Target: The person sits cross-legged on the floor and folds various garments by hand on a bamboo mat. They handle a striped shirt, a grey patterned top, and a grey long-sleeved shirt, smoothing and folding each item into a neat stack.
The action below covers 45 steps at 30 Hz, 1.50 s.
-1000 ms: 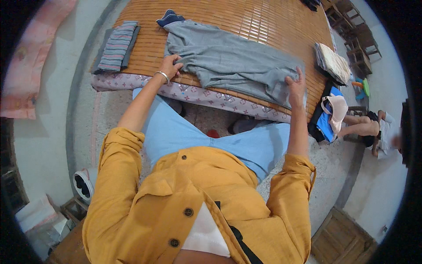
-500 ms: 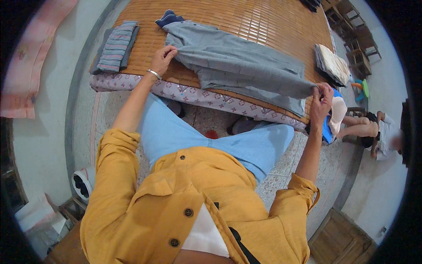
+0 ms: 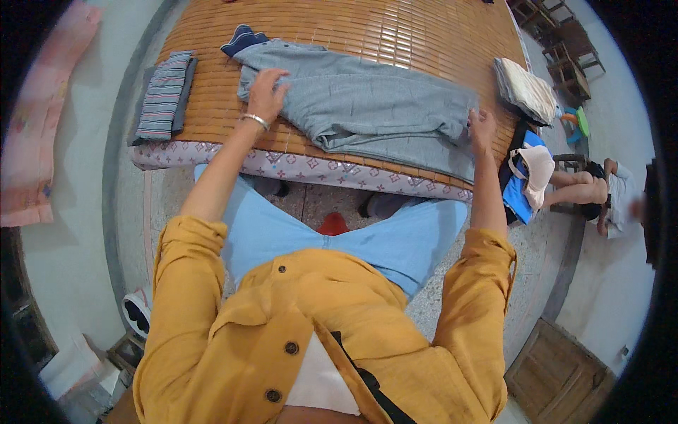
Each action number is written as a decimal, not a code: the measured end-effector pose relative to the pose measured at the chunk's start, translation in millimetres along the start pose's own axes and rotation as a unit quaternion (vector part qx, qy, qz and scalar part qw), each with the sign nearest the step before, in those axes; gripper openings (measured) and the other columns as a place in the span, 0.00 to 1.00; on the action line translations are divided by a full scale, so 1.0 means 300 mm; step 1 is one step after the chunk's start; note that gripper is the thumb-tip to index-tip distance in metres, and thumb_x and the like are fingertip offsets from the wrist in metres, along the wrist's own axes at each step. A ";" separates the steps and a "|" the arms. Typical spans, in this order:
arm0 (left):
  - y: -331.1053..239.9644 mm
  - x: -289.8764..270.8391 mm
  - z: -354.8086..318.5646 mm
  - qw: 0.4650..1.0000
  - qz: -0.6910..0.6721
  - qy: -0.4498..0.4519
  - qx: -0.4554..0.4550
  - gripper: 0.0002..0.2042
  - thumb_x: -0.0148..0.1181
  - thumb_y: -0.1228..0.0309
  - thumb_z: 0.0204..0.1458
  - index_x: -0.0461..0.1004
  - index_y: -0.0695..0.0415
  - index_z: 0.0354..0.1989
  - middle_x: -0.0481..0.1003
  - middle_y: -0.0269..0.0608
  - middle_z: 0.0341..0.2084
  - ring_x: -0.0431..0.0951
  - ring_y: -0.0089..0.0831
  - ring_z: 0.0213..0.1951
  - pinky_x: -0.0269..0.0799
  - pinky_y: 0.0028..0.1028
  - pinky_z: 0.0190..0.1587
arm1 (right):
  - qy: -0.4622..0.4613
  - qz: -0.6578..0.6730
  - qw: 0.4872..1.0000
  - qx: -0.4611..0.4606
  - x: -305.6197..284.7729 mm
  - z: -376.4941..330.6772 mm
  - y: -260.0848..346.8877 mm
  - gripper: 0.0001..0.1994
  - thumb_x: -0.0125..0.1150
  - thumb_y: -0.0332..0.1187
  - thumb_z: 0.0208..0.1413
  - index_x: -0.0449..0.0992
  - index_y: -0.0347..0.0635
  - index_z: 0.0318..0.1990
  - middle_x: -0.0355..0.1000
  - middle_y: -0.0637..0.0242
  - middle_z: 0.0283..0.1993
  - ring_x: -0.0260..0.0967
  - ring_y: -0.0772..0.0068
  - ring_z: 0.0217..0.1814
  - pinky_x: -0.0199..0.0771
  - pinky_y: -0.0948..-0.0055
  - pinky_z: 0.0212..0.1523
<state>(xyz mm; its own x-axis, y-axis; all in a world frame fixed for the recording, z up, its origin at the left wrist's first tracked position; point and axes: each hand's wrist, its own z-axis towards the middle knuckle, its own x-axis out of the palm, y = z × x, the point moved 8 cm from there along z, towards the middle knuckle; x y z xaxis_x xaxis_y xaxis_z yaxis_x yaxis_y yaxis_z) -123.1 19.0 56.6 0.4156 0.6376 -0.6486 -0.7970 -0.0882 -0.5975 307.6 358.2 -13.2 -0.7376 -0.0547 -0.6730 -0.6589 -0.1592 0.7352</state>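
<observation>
**Trainee:** Starting from the nearest point, what borders the bamboo mat (image 3: 395, 42)?

**Instructor:** The near edge of the mat overlies a patterned mattress border (image 3: 296, 166). The person stands against that border, so both arms reach over it onto the mat.

**Trainee:** State of the left hand (image 3: 267, 90)?

**Instructor:** It rests palm-down on the grey garment (image 3: 367, 106), fingers spread and flat, near the mat's left-centre. It presses rather than grips. Judgement: this pins the cloth against the mat.

**Trainee:** And the right hand (image 3: 482, 129)?

**Instructor:** It sits on the garment's right end, close to the mat's near-right edge. The fingers curl over the fabric edge; whether they pinch it closed cannot be determined from this view.

**Trainee:** Why hands at opposite ends?

**Instructor:** Judgement: that spacing keeps the cloth taut and flat along its length.

**Trainee:** Orientation of the garment?

**Instructor:** It lies on the mat's near half. Its long axis runs left to right across the mat, angled slightly: the left end is farther in, the right end nearer the mat's front edge. A dark blue piece (image 3: 244, 39) shows at the far-left end.

**Trainee:** Other items?

**Instructor:** A striped folded cloth (image 3: 164, 95) lies at the mat's left edge. A pale folded stack (image 3: 524, 88) lies at its right edge, apart from the garment.
</observation>
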 end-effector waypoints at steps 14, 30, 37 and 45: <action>-0.306 0.171 -0.185 0.981 0.053 0.148 0.116 0.10 0.60 0.69 0.41 0.70 0.53 0.33 0.70 0.38 0.31 0.68 0.39 0.39 0.62 0.35 0.38 | 0.233 -0.205 0.947 0.079 0.017 -0.046 0.118 0.12 0.63 0.37 0.46 0.76 0.34 0.26 0.72 0.60 0.22 0.70 0.68 0.23 0.67 0.68 0.25; -0.265 0.180 -0.190 0.980 -0.046 0.189 0.043 0.14 0.55 0.58 0.50 0.72 0.56 0.37 0.71 0.42 0.37 0.69 0.42 0.42 0.62 0.39 0.46 | -0.101 -0.161 0.974 -0.125 -0.098 -0.146 0.139 0.10 0.51 0.28 0.46 0.73 0.37 0.37 0.69 0.51 0.40 0.65 0.55 0.43 0.64 0.60 0.43; -0.270 0.340 -0.133 0.962 0.138 0.228 0.051 0.26 0.48 0.51 0.52 0.60 0.49 0.58 0.53 0.46 0.61 0.49 0.47 0.63 0.41 0.49 0.62 | -0.073 -0.214 0.920 -0.320 0.088 -0.203 0.523 0.25 0.45 0.49 0.55 0.63 0.47 0.56 0.54 0.54 0.63 0.46 0.49 0.66 0.45 0.51 0.62; -0.234 0.291 -0.197 0.939 0.180 0.294 0.025 0.30 0.43 0.45 0.52 0.52 0.40 0.63 0.44 0.44 0.65 0.41 0.47 0.65 0.31 0.51 0.63 | 0.018 -0.383 0.901 -0.204 0.227 -0.224 0.366 0.31 0.39 0.57 0.55 0.55 0.54 0.63 0.46 0.59 0.68 0.39 0.48 0.69 0.32 0.41 0.63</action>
<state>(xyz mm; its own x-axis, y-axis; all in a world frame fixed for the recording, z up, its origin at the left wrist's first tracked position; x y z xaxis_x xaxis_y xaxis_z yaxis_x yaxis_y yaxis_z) -5.0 35.6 14.0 0.2743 0.0403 -0.9608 -0.9455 -0.1709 -0.2771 194.9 270.9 16.3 -0.0798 0.1952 -0.9775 -0.8581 -0.5125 -0.0323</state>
